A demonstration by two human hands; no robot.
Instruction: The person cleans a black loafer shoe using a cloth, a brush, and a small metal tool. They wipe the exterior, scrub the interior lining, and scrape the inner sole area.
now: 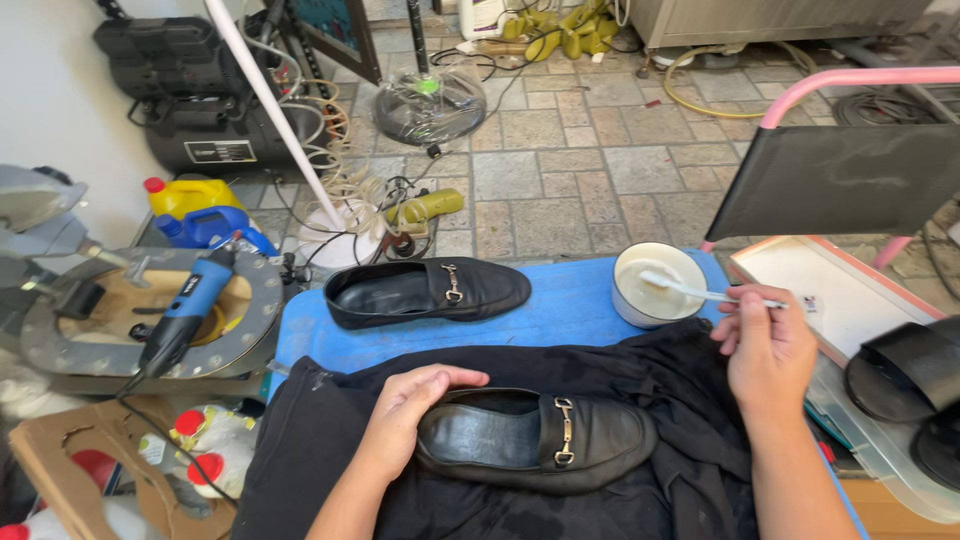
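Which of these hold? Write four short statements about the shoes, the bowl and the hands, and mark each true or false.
1. The left hand rests on the heel of the near shoe. True.
2. The right hand holds a blue power tool. False: it holds a white toothbrush over the bowl; the tool lies off to the left.
3. The far shoe lies on the blue table. True.
4. The near shoe sits on bare table. False: it sits on a black cloth.

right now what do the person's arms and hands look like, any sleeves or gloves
Both forearms are bare, with no sleeves in view. The left hand and right hand wear no gloves, and no rings, watch or bands show. The nails on the fingers look short and plain.
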